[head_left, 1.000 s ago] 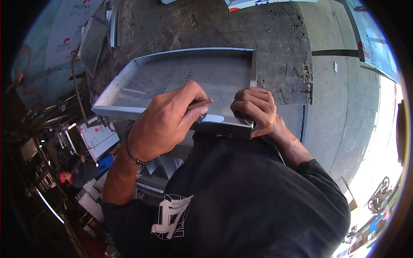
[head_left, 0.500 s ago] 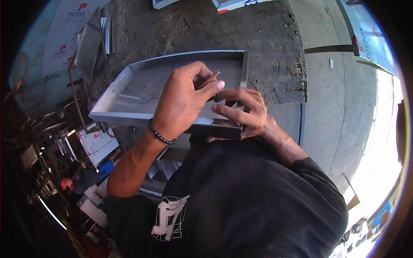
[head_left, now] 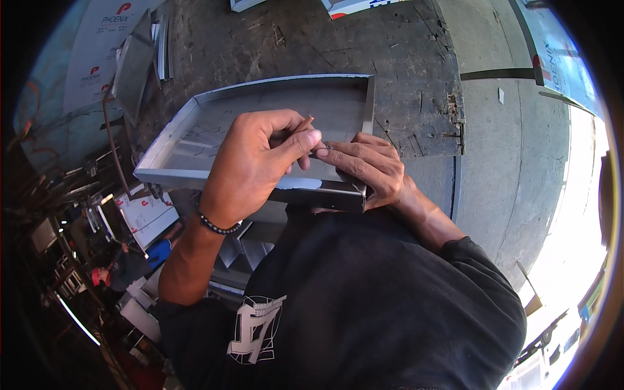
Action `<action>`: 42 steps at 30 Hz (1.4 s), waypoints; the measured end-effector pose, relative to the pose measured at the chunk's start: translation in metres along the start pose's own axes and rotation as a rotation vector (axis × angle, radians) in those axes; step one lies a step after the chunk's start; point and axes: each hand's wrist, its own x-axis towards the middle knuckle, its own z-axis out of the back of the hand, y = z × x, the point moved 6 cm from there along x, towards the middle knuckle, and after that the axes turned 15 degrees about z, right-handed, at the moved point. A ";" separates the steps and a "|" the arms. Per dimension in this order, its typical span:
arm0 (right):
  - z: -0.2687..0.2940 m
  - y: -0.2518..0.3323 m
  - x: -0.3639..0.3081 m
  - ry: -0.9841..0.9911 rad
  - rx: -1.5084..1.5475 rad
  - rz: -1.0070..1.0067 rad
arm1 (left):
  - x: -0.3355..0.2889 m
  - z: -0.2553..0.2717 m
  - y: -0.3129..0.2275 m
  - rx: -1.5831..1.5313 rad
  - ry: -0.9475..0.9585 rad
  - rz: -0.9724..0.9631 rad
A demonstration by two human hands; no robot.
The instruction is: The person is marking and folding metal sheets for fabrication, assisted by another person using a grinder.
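A small reddish-brown strip sticks up from the pinch of my left hand, thumb and fingers closed on it. My right hand reaches in from the right, fingertips close together beside the left thumb. Something small and dark is at those fingertips, too hidden to name. Under both hands lies a shallow rectangular metal tray with raised sides, grey inside with dark scribbled marks. The right hand is over its near right corner.
The tray rests on a worn dark workbench with scattered scraps. Metal pieces lean at the far left, and white-edged parts lie at the far edge. A concrete floor is on the right. Lower left, a person in a red cap is in the background.
My left hand has moved left and slightly nearer with the brown strip. My right hand's fingers have straightened and come closer together, toward the left.
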 end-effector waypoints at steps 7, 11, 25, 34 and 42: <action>-0.001 0.000 -0.004 0.032 0.018 0.018 | -0.007 0.001 0.004 -0.076 -0.004 -0.015; -0.004 0.002 -0.005 0.007 0.014 -0.002 | -0.011 0.013 0.002 -0.223 -0.112 -0.019; 0.000 0.000 0.002 0.024 -0.029 0.004 | -0.044 -0.002 -0.033 0.413 -0.221 -0.502; -0.001 0.000 0.004 0.032 -0.018 0.021 | -0.039 -0.017 -0.028 0.445 -0.056 -0.616; 0.000 -0.002 0.002 0.010 -0.010 0.041 | -0.037 -0.026 -0.037 0.562 0.036 -0.717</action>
